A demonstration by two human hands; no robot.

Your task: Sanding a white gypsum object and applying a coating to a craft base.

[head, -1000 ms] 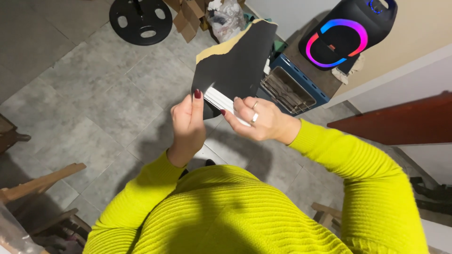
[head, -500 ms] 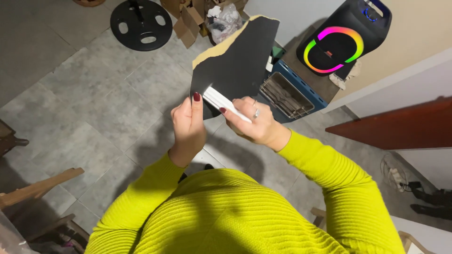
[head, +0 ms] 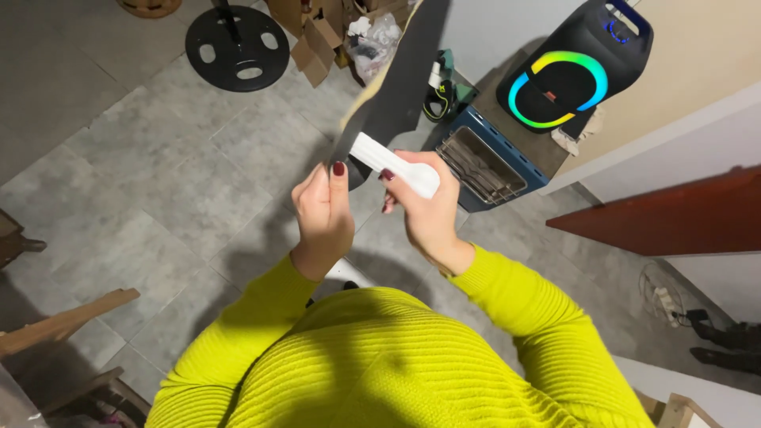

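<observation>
- Since the earlier frame, the black sheet has turned from nearly face-on to almost edge-on, so it now reads as a narrow dark blade rising toward the top of the view, with a tan underside showing along its left edge.
- Left hand is raised at chest height, its grip pinched on the sheet's lower edge, the thumb with a dark red nail pointing up.
- Right hand has its grip clamped on a white strip, which slants down from the sheet's lower end across the fingers.
- Both hands sit just beside each other, above the grey tiled floor, and the sleeves are bright yellow-green knit.
- Behind the sheet, a blue box-shaped appliance with a wire rack on its face stands on the floor.
- Beside it to the right stands a black portable speaker with a glowing rainbow ring and a blue handle.
- Brown cardboard boxes and a crumpled clear bag cluster at the top, near a round black stand base.
- At the right edge runs a dark red panel below a white wall.
</observation>
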